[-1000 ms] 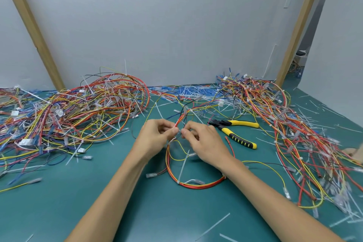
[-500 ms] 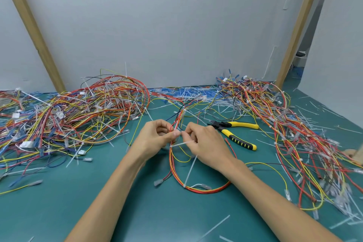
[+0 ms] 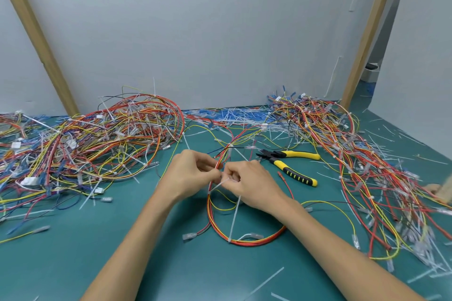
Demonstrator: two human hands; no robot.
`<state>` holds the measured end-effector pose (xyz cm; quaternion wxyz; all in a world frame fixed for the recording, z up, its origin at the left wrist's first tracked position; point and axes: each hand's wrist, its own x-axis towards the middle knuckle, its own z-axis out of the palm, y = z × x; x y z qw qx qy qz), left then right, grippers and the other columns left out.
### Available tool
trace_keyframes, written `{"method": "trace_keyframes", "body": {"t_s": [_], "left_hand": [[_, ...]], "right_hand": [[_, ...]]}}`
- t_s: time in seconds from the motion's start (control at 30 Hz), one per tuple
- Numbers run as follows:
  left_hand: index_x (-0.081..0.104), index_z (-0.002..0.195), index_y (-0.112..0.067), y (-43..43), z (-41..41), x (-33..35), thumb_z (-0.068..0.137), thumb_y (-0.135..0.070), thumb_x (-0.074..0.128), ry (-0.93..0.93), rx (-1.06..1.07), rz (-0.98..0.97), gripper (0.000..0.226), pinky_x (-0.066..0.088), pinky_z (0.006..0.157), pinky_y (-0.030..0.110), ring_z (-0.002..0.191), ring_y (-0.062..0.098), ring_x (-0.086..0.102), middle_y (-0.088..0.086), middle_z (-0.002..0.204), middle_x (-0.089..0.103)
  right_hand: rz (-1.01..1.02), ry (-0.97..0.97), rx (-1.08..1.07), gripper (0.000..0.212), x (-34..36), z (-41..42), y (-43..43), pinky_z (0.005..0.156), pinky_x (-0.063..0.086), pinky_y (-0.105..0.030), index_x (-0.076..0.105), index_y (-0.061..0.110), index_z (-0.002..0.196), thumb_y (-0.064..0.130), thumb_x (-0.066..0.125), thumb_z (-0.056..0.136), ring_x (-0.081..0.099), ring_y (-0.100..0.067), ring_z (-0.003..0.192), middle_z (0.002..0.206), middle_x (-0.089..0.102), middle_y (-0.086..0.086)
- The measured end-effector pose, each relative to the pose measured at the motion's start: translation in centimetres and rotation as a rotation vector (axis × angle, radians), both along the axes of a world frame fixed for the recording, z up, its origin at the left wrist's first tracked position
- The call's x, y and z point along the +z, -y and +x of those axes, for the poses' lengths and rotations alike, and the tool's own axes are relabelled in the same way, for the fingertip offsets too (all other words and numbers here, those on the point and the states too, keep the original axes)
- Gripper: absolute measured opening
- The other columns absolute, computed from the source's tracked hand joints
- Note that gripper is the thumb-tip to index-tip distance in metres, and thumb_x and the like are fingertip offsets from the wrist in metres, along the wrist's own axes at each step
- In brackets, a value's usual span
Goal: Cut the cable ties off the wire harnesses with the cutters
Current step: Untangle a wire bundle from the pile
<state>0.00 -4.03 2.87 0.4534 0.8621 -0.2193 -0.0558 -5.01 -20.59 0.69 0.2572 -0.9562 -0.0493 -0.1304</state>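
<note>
Left hand [image 3: 189,175] and right hand [image 3: 253,187] knuckle to knuckle, fingers curled. Left pinches red-orange harness [image 3: 247,242], right pinches its white cable tie [image 3: 218,185]. All just left of cutters [image 3: 291,164], lying untouched on mat [image 3: 73,252].

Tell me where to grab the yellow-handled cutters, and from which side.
Grip the two yellow handles, closing them together, coming from above on the right. The cutters lie flat on the mat with black jaws pointing left and handles splayed rightward, beside the right hand.
</note>
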Motion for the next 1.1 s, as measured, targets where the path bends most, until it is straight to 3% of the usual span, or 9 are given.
{"method": "trace_keyframes", "body": {"t_s": [0.13,0.27,0.47,0.63,0.77,0.9,0.97,1.03,1.1], "left_hand": [[0.08,0.083,-0.023,0.1,-0.3,0.5,0.065,-0.021,0.07,0.092,0.017,0.113,0.021,0.054,0.069,0.013,0.067,-0.004,0.069,-0.008,0.069,0.075],[0.078,0.092,-0.015,0.5,-0.3,0.5,0.071,-0.009,0.07,0.115,0.01,0.161,0.023,0.058,0.075,0.024,0.073,0.01,0.072,0.001,0.075,0.076],[0.074,0.099,-0.007,0.9,-0.2,0.2,0.076,-0.011,0.072,0.157,-0.023,0.178,0.023,0.057,0.08,0.03,0.079,0.02,0.071,0.008,0.082,0.075],[0.072,0.094,-0.01,0.9,0.0,-0.3,0.076,-0.009,0.071,0.16,0.003,0.128,0.018,0.055,0.072,0.022,0.073,0.018,0.069,0.005,0.082,0.074],[0.069,0.099,-0.006,0.2,0.6,-1.2,0.083,-0.002,0.069,-0.102,0.034,-0.096,0.017,0.059,0.082,0.038,0.078,0.027,0.071,0.01,0.092,0.072],[0.068,0.109,0.002,-1.0,0.8,-1.1,0.092,-0.004,0.066,-0.501,-0.168,-0.423,0.018,0.056,0.069,0.021,0.075,0.011,0.066,0.011,0.095,0.068],[0.074,0.105,-0.007,-0.8,0.7,-1.0,0.091,-0.017,0.065,-0.597,-0.224,-0.515,0.019,0.054,0.068,0.02,0.073,0.009,0.063,0.003,0.087,0.068],[0.078,0.097,-0.014,-0.2,0.5,-1.0,0.093,-0.024,0.061,-0.654,-0.192,-0.592,0.02,0.052,0.062,0.019,0.064,0.008,0.056,-0.002,0.076,0.061],[0.075,0.095,-0.015,0.4,0.5,-1.1,0.099,-0.023,0.055,-0.673,-0.128,-0.632,0.021,0.049,0.056,0.017,0.063,0.009,0.053,-0.001,0.075,0.057]], "right_hand": [[-0.07,-0.013,0.014,0.029,0.1,-0.1,-0.3,0.065,0.042,-0.038,0.049,0.018,0.07,0.037,0.057,0.09,0.044,-0.027,0.07,0.063,0.051,-0.001],[-0.145,-0.006,0.062,0.028,0.0,-0.3,-0.4,0.069,0.047,-0.043,0.042,0.019,0.069,0.033,0.054,0.091,0.04,-0.029,0.073,0.067,0.049,-0.001],[-0.176,0.05,0.127,0.027,-0.4,-0.1,-0.4,0.067,0.042,-0.045,0.037,0.02,0.068,0.023,0.052,0.091,0.033,-0.031,0.067,0.058,0.039,0.0],[-0.067,0.111,0.141,0.023,-0.6,0.1,-0.2,0.059,0.028,-0.036,0.044,0.019,0.067,0.021,0.053,0.088,0.036,-0.027,0.06,0.053,0.035,0.002],[0.036,0.138,0.089,0.025,-0.9,0.2,0.0,0.062,0.038,-0.04,0.047,0.023,0.069,0.023,0.057,0.092,0.038,-0.019,0.057,0.054,0.041,0.003],[0.13,0.164,0.07,0.022,-0.9,0.1,0.2,0.06,0.04,-0.043,0.048,0.02,0.072,0.022,0.056,0.093,0.04,-0.02,0.057,0.055,0.045,0.003],[0.172,0.173,0.074,0.025,-0.7,0.1,0.3,0.06,0.04,-0.041,0.048,0.025,0.071,0.021,0.054,0.094,0.04,-0.019,0.056,0.062,0.06,0.008],[0.199,0.179,0.077,0.03,-0.6,0.0,0.4,0.06,0.041,-0.041,0.044,0.029,0.069,0.02,0.055,0.095,0.04,-0.017,0.054,0.075,0.07,0.001],[0.209,0.202,0.066,0.024,-0.5,-0.1,0.4,0.059,0.039,-0.041,0.048,0.022,0.073,0.021,0.056,0.096,0.039,-0.018,0.054,0.062,0.059,0.0]]}}
